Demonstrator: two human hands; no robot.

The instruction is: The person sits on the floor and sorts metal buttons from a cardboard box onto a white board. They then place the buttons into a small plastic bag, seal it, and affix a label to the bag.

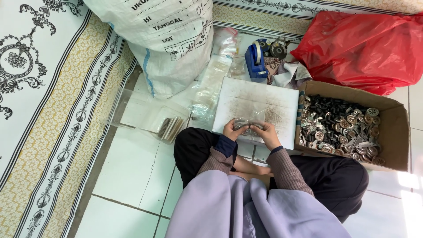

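Both hands, left (232,131) and right (267,133), were closed together on a small clear bag (250,124) of metal parts over the white board (260,99); a level bag would best prevent spills.

White woven sack (169,39) with printed lettering stands upper left on white tiled floor (128,176). Red plastic bag (365,44) upper right. Blue tape dispenser (256,58) between them, crumpled cloth (288,72) just beside it. Cardboard box (396,128) at right, filled with small metal and black parts (341,125). Clear plastic packets (154,117) lie left. Patterned mat (48,110) along far left.
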